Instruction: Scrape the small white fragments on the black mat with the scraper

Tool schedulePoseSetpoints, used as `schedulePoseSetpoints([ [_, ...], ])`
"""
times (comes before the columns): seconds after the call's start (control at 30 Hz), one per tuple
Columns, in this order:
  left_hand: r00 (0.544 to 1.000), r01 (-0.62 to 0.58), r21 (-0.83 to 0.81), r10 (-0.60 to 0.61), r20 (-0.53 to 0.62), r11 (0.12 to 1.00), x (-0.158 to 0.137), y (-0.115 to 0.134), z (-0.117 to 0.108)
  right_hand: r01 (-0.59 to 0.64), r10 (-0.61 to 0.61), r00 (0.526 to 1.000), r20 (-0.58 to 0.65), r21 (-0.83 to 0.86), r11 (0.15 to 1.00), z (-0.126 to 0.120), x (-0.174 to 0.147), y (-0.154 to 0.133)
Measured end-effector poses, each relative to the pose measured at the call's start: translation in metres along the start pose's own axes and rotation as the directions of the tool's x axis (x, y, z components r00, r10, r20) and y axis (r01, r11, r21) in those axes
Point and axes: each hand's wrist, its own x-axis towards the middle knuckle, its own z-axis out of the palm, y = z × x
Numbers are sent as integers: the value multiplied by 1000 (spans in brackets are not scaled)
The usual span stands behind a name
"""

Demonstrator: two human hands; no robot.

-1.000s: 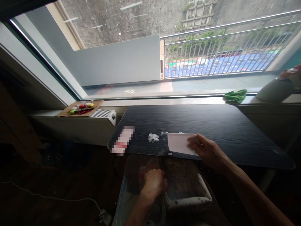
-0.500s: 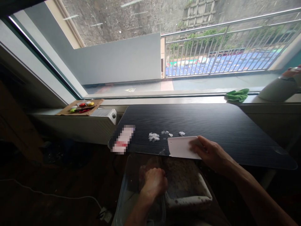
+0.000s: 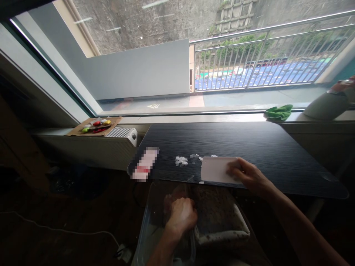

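Note:
My right hand (image 3: 246, 175) grips the right end of a flat white scraper (image 3: 216, 170) with a small hole in its upper left corner. The scraper is on the dark table by its near edge. Behind and left of it lie small white scraps (image 3: 181, 160), most in one little heap. A white bit sits at the table edge under the scraper's lower left corner. My left hand (image 3: 183, 214) is closed at the right rim of a clear plastic tub (image 3: 142, 229), below the table edge; its fingertips are hidden. Something pinkish and unclear shows in the tub.
Right of the tub is a brown-topped block in a white wrapper (image 3: 224, 236). A blurred-out pink and white item (image 3: 145, 164) lies on the table's left end. A green cloth (image 3: 279, 112) and a whitish bottle (image 3: 327, 103) stand on the windowsill. A white cord (image 3: 83, 232) crosses the floor.
My right hand has moved the scraper slightly right and away from me, covering some scraps behind it. A white bit now shows at the table edge. My left hand stays put.

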Motion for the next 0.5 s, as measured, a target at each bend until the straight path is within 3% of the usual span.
schedulePoseSetpoints([
  [0.23,1000,-1,27,1,2,1000,-2,1,-2,-160,156,987,44,122,980,3,2,11],
  [0.5,1000,-1,52,0,27,999,-2,3,-4,-165,158,986,50,188,968,4,1,9],
])
